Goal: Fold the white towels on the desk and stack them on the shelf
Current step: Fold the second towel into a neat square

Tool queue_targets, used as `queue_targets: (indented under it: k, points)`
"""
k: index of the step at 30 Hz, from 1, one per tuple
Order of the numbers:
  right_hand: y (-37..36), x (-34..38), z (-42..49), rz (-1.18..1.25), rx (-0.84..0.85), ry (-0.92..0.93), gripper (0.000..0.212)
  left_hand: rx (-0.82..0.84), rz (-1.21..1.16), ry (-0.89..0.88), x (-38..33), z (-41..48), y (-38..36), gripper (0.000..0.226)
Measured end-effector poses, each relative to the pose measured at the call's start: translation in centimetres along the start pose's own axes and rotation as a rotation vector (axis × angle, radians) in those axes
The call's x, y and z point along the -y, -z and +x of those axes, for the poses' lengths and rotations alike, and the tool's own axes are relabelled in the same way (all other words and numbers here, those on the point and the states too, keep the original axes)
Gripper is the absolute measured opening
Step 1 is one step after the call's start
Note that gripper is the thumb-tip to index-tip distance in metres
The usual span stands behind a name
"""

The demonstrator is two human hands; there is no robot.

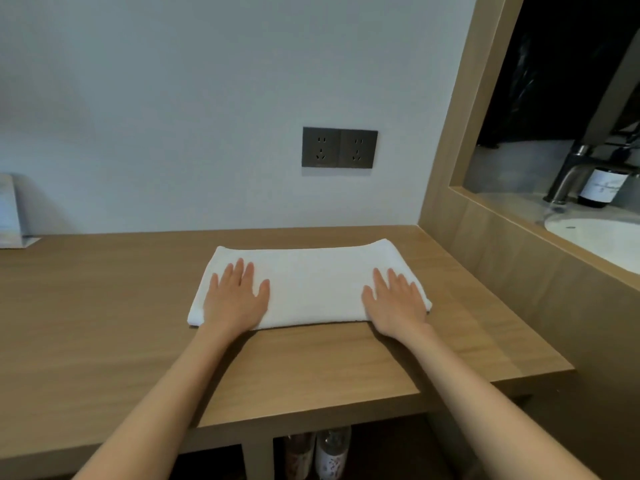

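A white towel [313, 284], folded into a long rectangle, lies flat on the wooden desk [104, 306] near the back wall. My left hand [235, 299] rests palm down on the towel's left end, fingers spread. My right hand [396, 303] lies palm down on its right end, fingers spread too. Neither hand grips the cloth. Below the desk's front edge an open shelf compartment [381, 452] shows in shadow.
Two bottles [318, 452] stand in the compartment under the desk. A double wall socket [339, 147] sits above the towel. A card stand [14, 213] is at the far left. Behind a wooden-framed glass partition [485, 209] on the right are a washbasin, tap and dark bottle.
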State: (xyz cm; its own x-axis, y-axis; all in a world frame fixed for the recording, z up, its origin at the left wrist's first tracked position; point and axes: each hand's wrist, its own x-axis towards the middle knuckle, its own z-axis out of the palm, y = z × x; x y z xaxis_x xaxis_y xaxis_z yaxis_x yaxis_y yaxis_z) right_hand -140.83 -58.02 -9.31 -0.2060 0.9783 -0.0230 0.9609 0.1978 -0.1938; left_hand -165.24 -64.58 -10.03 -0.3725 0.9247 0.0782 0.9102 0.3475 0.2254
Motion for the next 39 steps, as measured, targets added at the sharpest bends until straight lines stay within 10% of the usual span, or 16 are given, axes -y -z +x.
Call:
queue_targets:
  k: [11, 20, 31, 39]
  points:
    - [1.8, -2.7, -1.1, -0.081, -0.082, -0.094, 0.059, 0.103, 0.023, 0.041, 2.1, -1.2, 1.4, 0.06]
    - [1.5, 8.9, -6.6, -0.212, -0.102, 0.478, 0.035, 0.117, -0.097, 0.107, 3.0, -2.9, 1.1, 0.057]
    - [1.2, 3.5, -6.1, 0.104, -0.204, 0.412, 0.02, -0.195, -0.05, -0.142, 2.2, -9.3, 4.1, 0.051]
    - [4.2, -0.2, -5.8, -0.008, -0.034, 0.296, 0.034, 0.201, -0.614, -0.522, -3.5, -13.6, 3.3, 0.027]
